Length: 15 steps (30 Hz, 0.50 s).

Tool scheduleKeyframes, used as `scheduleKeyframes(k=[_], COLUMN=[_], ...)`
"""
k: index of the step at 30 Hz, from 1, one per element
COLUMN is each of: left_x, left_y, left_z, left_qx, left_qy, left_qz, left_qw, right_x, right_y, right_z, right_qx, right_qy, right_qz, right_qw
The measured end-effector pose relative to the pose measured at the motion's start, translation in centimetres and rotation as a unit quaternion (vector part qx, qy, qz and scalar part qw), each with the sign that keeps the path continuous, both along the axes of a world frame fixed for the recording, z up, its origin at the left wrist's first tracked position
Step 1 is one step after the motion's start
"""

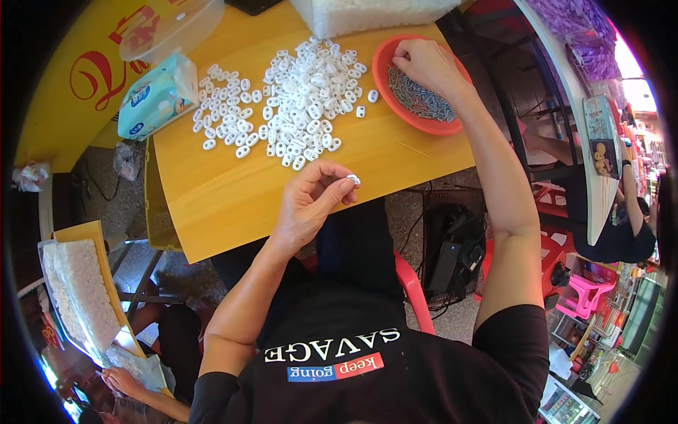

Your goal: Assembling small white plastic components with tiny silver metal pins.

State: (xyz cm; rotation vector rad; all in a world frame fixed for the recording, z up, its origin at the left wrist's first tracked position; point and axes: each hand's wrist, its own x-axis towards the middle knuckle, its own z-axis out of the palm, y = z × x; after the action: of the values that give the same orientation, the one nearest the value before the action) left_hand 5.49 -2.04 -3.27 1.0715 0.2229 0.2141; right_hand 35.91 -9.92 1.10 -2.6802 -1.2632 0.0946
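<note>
Close to the table's near edge, my left hand [314,201] pinches a small white two-holed plastic piece [354,180] between thumb and forefinger. My right hand [427,65] reaches over an orange-red bowl [381,79] filled with grey metal screws [424,101]. Its fingers are curled together at the bowl's far left side, and whatever they may grip is too small to make out. A large heap of the same white pieces [311,99] covers the middle of the table, with a looser spread of pieces [226,109] to its left.
A tissue pack [159,95] and a clear plastic tub [173,32] stand at the table's left. At the far edge sits a bag of white pieces [381,15]. A thin yellowish stick [414,149] lies on the yellow table [212,219]. Other people work at both sides.
</note>
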Motion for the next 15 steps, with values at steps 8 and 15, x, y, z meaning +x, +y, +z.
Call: scheduleKeyframes(k=[8,15], left_x=[-0.1,-0.2], left_y=[0.0,0.0], left_z=[0.0,0.0], left_qx=[0.012,0.009], left_qy=[0.007,0.008], left_qz=[-0.007,-0.006], left_qw=[1.0,1.0], right_x=[-1.0,-2.0], right_y=[-0.8,-0.3], right_z=[-0.3,-0.1], right_qx=[-0.003,-0.032], right_qy=[-0.134,-0.155], right_qz=[0.059,0.082], right_qw=[0.989,0.984])
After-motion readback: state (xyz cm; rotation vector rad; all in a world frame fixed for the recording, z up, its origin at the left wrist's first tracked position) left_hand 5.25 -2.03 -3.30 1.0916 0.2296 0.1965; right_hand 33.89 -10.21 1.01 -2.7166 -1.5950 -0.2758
